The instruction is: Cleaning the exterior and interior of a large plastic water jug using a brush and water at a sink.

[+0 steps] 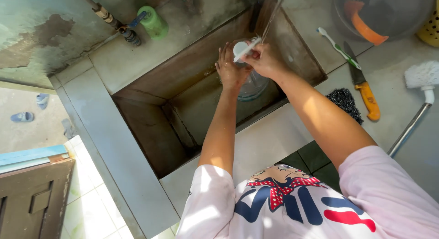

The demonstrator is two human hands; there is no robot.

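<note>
A clear glass jar (253, 83) sits over the concrete sink (151, 111), at about twelve o'clock from the person, under a thin stream of water (273, 15). The left hand (230, 67) wraps the jar's side; the right hand (264, 59) is closed on a white brush (243, 49) at its mouth. At two o'clock lie a toothbrush (338, 48), an orange-handled knife (363, 85) and a black scouring pad (344, 102); at eleven, a green tap (153, 21)

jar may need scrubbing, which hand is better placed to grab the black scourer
Probably the right hand, though it grips a white piece: the black scourer lies beside that forearm, while the left hand steadies the clear jar.
</note>
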